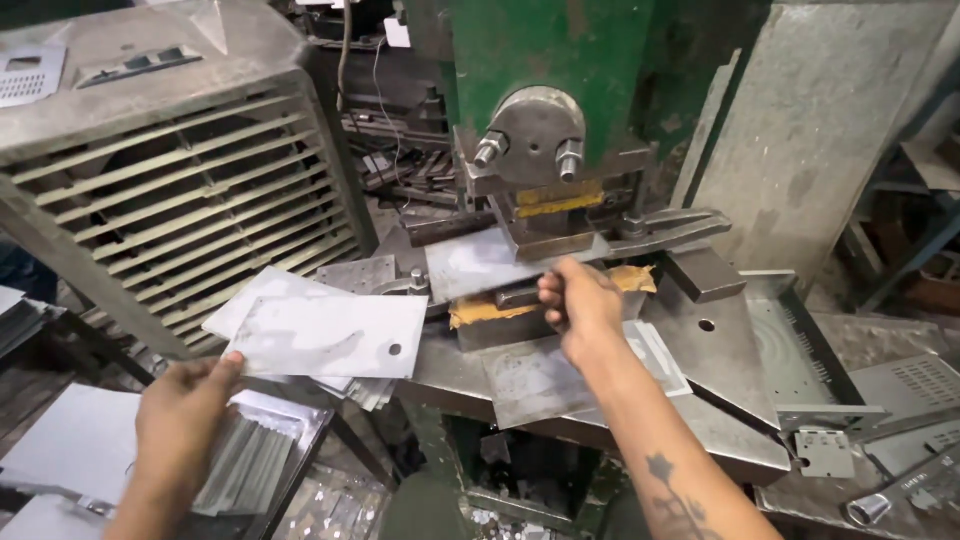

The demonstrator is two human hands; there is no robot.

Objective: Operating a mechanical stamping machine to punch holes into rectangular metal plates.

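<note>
Two sheet blanks in hand at a green punch press, one under the ram, one held off to the side

R hand (pixel 580 305) is pinched shut on the near edge of a metal sheet (pixel 475 262) lying flat on the die, under the press ram (pixel 535 150); the sheet runs away from the hand toward the upper left, long axis roughly L-R across the bed. L hand (pixel 180 415) grips the lower-left corner of a punched plate (pixel 330 335) w/ a single hole near its right edge, held roughly level over a stack of blanks (pixel 250 460), well apart from the die. R hand is far nearer the die; L plate sits left of the die & nearer the person. Hands well apart. A grey louvred cooler (pixel 170 190) stands behind the L plate
</note>
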